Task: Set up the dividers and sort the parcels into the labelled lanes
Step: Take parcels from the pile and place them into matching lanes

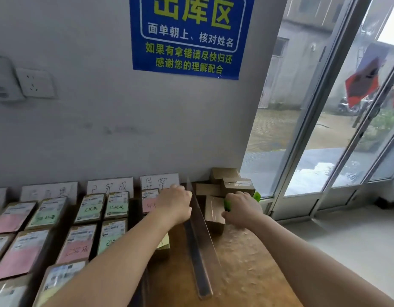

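A long thin brown divider board point(199, 244) stands on edge on the wooden table point(247, 273), running near to far. The left hand point(176, 202) curls its fingers at the board's far end. Just right of it, the right hand point(242, 207) grips a brown cardboard parcel point(213, 214).

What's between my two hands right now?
In the head view, a long divider strip stands on edge between left hand and right hand, with a brown cardboard box just right of it.

Blue sign point(187, 34) reads "出库区"; white card point(110, 186) "已完成"; rightmost card point(159, 181) "异常".
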`<act>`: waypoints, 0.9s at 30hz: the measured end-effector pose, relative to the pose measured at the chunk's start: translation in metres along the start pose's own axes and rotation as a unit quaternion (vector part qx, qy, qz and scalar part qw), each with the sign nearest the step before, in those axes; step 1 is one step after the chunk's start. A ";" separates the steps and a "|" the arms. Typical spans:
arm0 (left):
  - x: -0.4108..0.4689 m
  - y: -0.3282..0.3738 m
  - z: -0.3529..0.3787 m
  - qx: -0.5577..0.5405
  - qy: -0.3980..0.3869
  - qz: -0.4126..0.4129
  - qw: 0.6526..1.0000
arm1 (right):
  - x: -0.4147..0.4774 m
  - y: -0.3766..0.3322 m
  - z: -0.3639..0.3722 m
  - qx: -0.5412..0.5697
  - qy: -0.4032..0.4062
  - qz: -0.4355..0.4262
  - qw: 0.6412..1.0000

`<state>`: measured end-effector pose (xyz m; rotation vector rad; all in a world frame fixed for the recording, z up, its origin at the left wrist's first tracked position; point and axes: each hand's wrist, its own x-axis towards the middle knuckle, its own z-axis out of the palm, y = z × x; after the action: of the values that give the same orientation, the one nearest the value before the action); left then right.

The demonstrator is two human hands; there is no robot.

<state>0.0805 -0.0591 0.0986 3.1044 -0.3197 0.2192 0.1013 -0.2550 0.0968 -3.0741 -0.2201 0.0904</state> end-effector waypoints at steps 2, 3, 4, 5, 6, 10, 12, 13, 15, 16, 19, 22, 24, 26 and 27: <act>0.024 0.012 0.004 0.002 -0.014 0.011 1.000 | 0.017 0.018 0.003 0.001 -0.004 0.015 1.000; 0.035 0.018 0.008 0.008 -0.021 0.017 1.000 | 0.025 0.026 0.003 -0.001 -0.006 0.019 1.000; 0.047 0.024 0.011 0.013 -0.029 0.022 0.999 | 0.034 0.034 0.004 -0.004 -0.009 0.024 1.000; 0.057 0.029 0.015 0.016 -0.037 0.026 0.999 | 0.043 0.043 0.005 -0.006 -0.011 0.027 1.000; 0.067 0.035 0.019 0.021 -0.043 0.028 0.998 | 0.052 0.050 0.007 -0.007 -0.013 0.030 0.999; 0.104 0.055 0.041 0.024 -0.075 0.024 0.997 | 0.086 0.081 0.016 -0.007 -0.022 0.037 0.999; 0.120 0.064 0.056 0.022 -0.100 0.014 0.995 | 0.104 0.096 0.022 -0.006 -0.032 0.033 0.999; 0.128 0.068 0.064 0.022 -0.111 0.008 0.994 | 0.113 0.103 0.024 -0.004 -0.035 0.031 0.999; 0.143 0.075 0.081 0.011 -0.137 -0.013 0.990 | 0.133 0.118 0.031 0.000 -0.042 0.026 0.999; 0.149 0.079 0.089 0.002 -0.151 -0.025 0.988 | 0.144 0.126 0.035 0.000 -0.047 0.022 0.999; 0.165 0.091 0.111 -0.020 -0.187 -0.064 0.980 | 0.174 0.147 0.049 -0.005 -0.058 0.007 0.998; 0.177 0.100 0.133 -0.035 -0.212 -0.106 0.971 | 0.204 0.163 0.062 -0.008 -0.064 -0.012 0.998; 0.185 0.104 0.149 -0.050 -0.229 -0.135 0.963 | 0.223 0.171 0.072 -0.015 -0.070 -0.029 0.997; 0.192 0.106 0.162 -0.070 -0.257 -0.161 0.950 | 0.240 0.177 0.081 -0.019 -0.076 -0.042 0.996; 0.195 0.107 0.167 -0.081 -0.273 -0.173 0.943 | 0.247 0.180 0.086 -0.017 -0.075 -0.046 0.996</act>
<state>0.2707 -0.2078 -0.0399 2.9227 0.2053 -0.6445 0.3653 -0.3923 -0.0131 -3.0867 -0.3752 0.3173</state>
